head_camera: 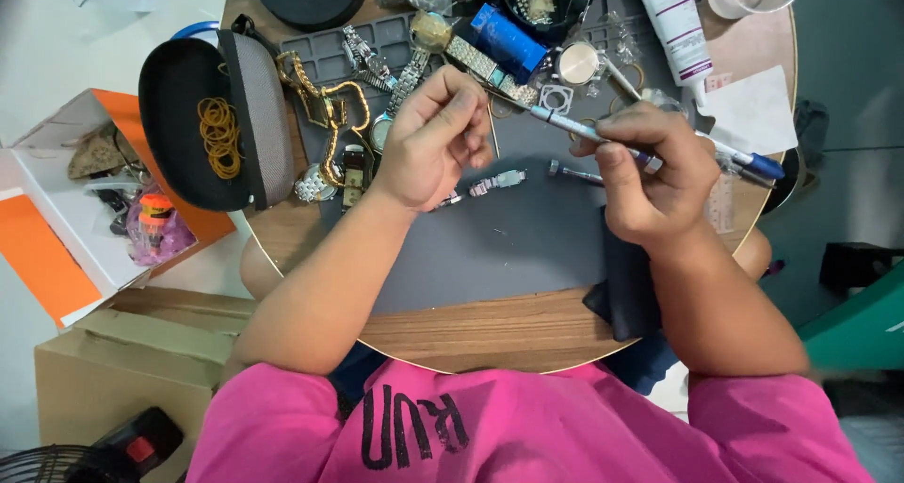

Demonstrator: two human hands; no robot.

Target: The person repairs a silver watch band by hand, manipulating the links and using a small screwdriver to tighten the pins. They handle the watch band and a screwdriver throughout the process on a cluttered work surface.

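The left hand [435,139] is curled closed, its grip pinched on a small item that the fingers hide, so what it holds cannot be told. A thin metal pin [494,133] stands just to the right of that grip, near the fingertips; contact cannot be told. The right hand [650,172] is closed around a slim silver tool with a blue end [603,136], gripped pen-fashion. The tool's pointed tip extends left of the right grip toward the left grip's fingertips; its blue end projects to the right, beyond the hand.

Directly below the left grip, a short silver watch-band segment [497,180] lies flat on the grey work mat [490,248]. Between the two grips, lower down, a small metal pin tool [573,172] lies on the mat, apart from both hands.

Above the left grip lie a gold-faced watch with a metal band [435,37] and a blue cylinder [507,39]. Left of the left grip lie gold chain bands [325,102] and an open black case [202,125] containing yellow rubber bands [219,136]. Above the right grip lies a white tube [674,22]. The mat rests on a round wooden counter [490,337]
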